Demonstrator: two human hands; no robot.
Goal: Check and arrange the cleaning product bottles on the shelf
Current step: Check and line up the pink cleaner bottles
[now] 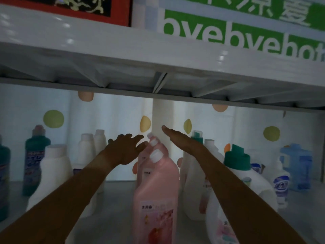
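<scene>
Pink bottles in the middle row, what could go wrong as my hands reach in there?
1. The pink bottles stand in a tight file; nudging one could topple the others.
2. The right hand reaches past a green-capped bottle; that forearm might knock it.
3. The left hand is open, gripping nothing.

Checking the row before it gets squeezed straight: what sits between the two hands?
In the head view, the pink bottles' white caps sit between the left hand and right hand.

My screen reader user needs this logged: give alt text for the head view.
Both hands reach into a dim shelf, left hand and right hand open on either side of a row of pink bottles. White, teal-capped and blue bottles stand on both sides.
</scene>
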